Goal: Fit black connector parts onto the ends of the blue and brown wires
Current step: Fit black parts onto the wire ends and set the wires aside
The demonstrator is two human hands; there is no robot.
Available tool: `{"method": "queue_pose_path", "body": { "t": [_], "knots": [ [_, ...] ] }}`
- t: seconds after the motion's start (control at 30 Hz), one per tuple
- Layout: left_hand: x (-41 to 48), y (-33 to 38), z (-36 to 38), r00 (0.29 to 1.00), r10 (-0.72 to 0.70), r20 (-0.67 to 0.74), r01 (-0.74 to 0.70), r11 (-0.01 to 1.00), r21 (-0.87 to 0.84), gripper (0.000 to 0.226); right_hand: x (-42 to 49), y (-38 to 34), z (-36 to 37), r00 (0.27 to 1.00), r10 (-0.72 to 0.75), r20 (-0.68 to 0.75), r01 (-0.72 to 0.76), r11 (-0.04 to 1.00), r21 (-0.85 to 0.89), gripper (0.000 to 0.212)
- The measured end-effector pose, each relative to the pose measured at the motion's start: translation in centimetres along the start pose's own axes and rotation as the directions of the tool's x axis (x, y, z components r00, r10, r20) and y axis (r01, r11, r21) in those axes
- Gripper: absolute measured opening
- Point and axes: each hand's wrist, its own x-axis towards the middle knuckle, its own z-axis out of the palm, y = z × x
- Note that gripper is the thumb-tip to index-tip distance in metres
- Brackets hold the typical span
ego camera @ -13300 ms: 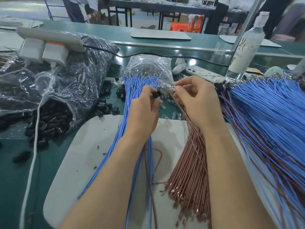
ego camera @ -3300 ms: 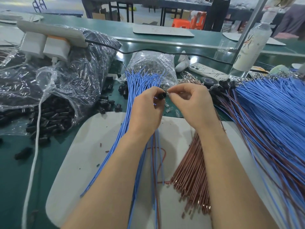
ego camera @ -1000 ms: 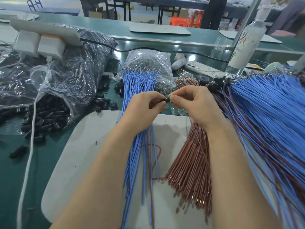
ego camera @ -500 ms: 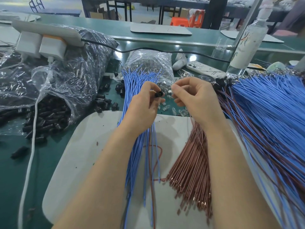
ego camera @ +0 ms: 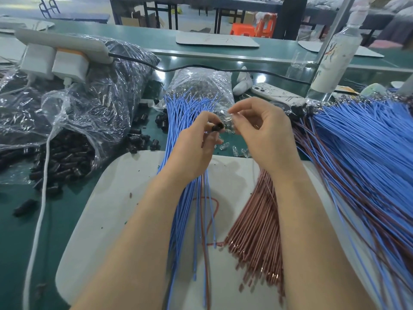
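Hands meet above the far edge of a white mat (ego camera: 116, 209) on the green table (ego camera: 13, 242). The left hand (ego camera: 192, 148) pinches a black connector (ego camera: 217, 127) between thumb and forefinger, its open end turned toward the right hand (ego camera: 266, 139). The right hand sits just beside it with fingers curled and thumb and forefinger tips drawn close; whether they pinch anything is too small to tell. Blue wires (ego camera: 178, 113) lie in a long bundle under the left hand, running from a clear bag (ego camera: 201, 81) down across the mat. Brown wires (ego camera: 254, 231) fan out on the mat under the right forearm. To the right, a big heap of mixed wires (ego camera: 368, 153) spreads over the table, with black parts at its far ends. On the left, a plastic bag (ego camera: 67, 121) spills black connectors, and loose connectors (ego camera: 143, 139) lie between it and the blue wires. A power strip (ego camera: 60, 44) rests on top of that bag, and a white cable (ego camera: 42, 209) trails from it toward the near edge. Behind the hands lie a phone (ego camera: 277, 93) and, near it, a bottle (ego camera: 335, 57) standing upright.
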Motion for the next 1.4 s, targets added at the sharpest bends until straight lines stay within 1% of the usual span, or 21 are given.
{"method": "queue_pose_path", "body": {
  "t": [0.07,0.17,0.2,0.33,0.47,0.53,0.6,0.67,0.73,0.83,0.93,1.03,1.1,1.17,1.3,1.37,1.4],
  "knots": [
    [0.0,0.0,0.0,1.0,-0.004,-0.017,0.003,1.0,-0.002,0.017,0.0,0.0,0.1,1.0,0.019,-0.017,-0.02,0.999,-0.037,0.016],
    [0.1,0.0,0.0,0.999,0.021,-0.036,-0.021,1.0,0.009,0.018,-0.1,0.0,0.7,0.997,0.051,0.065,-0.043,0.991,-0.13,0.008],
    [0.1,0.1,0.0,0.999,0.033,-0.039,-0.032,0.999,0.018,0.019,-0.1,-0.1,1.0,0.996,0.053,0.07,-0.042,0.988,-0.147,0.009],
    [0.0,0.2,0.2,0.997,0.037,-0.062,-0.034,0.998,0.045,0.017,-0.1,-0.1,1.4,0.999,0.054,0.005,-0.052,0.977,-0.206,0.011],
    [-0.1,0.2,0.4,0.996,0.047,-0.08,-0.044,0.998,0.037,0.017,0.0,0.3,1.4,0.995,0.094,-0.015,-0.095,0.973,-0.21,0.009],
    [-0.1,0.1,0.5,0.996,0.06,-0.073,-0.053,0.994,0.1,0.017,0.0,0.3,1.5,0.994,0.102,-0.038,-0.107,0.971,-0.213,0.01],
    [-0.1,-0.3,0.7,0.995,0.073,-0.072,-0.051,0.964,0.263,0.017,-0.1,0.2,1.5,0.993,0.099,-0.061,-0.11,0.967,-0.229,0.011],
    [0.0,-0.4,1.0,0.991,0.072,-0.113,-0.026,0.932,0.362,0.014,-0.1,0.2,1.7,0.992,0.101,-0.072,-0.115,0.965,-0.234,0.011],
    [0.0,-0.4,1.1,0.986,0.053,-0.159,0.01,0.927,0.375,0.015,-0.2,0.0,1.9,0.992,0.101,-0.074,-0.116,0.963,-0.242,0.011],
    [0.0,-0.5,1.3,0.984,0.007,-0.176,0.057,0.934,0.354,0.016,-0.3,-0.2,2.3,0.994,0.091,-0.064,-0.105,0.96,-0.258,0.013],
    [0.2,-0.7,1.2,0.985,-0.031,-0.172,0.088,0.937,0.337,0.017,-0.3,-0.6,2.2,0.995,0.098,-0.025,-0.101,0.965,-0.241,0.013],
    [0.4,-1.0,1.2,0.98,-0.04,-0.193,0.101,0.942,0.321,0.014,-0.2,-0.6,1.4,0.993,0.118,0.029,-0.111,0.977,-0.185,0.007],
    [0.4,-1.1,1.1,0.976,-0.039,-0.215,0.097,0.958,0.271,0.011,0.0,-0.6,0.5,0.991,0.13,0.033,-0.125,0.984,-0.126,0.015],
    [0.3,-1.0,1.1,0.974,-0.035,-0.222,0.085,0.972,0.219,0.008,0.0,-0.5,-0.2,0.989,0.14,0.039,-0.138,0.989,-0.055,0.016],
    [0.3,-0.8,1.1,0.973,-0.001,-0.229,0.049,0.978,0.204,0.005,0.0,-0.8,-0.5,0.992,0.101,0.069,-0.104,0.994,0.036,0.014],
    [0.3,-0.7,1.1,0.973,0.014,-0.231,0.035,0.977,0.209,0.003,-0.1,-1.0,-0.5,0.995,0.071,0.072,-0.074,0.996,0.047,0.015],
    [0.2,-0.6,1.1,0.972,0.02,-0.234,0.031,0.976,0.215,0.005,-0.1,-1.0,-0.5,0.996,0.062,0.071,-0.065,0.997,0.046,0.015]
  ]
}}
